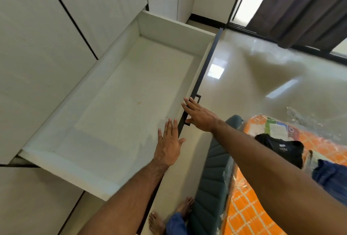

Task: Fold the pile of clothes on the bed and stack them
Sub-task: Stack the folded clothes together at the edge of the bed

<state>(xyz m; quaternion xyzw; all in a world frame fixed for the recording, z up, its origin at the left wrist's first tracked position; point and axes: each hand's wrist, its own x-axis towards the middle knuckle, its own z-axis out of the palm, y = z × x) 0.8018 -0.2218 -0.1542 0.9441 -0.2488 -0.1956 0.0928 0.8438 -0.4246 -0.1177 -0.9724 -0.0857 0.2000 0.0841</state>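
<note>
While both arms reach left, crumpled black T-shirt (281, 147) and rumpled blue garment (330, 175) lie at right on the plastic-wrapped orange checked mattress (242, 208), well apart from both hands. White neck label, unreadable. Left hand (169, 143) flat, fingers straight, over the pulled-out white drawer (131, 92). Right hand (199, 115) spread on its dark handle (187, 114).

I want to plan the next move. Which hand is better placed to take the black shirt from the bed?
The right hand: its arm reaches past the bed, where the black shirt lies. The left hand is over the drawer.
</note>
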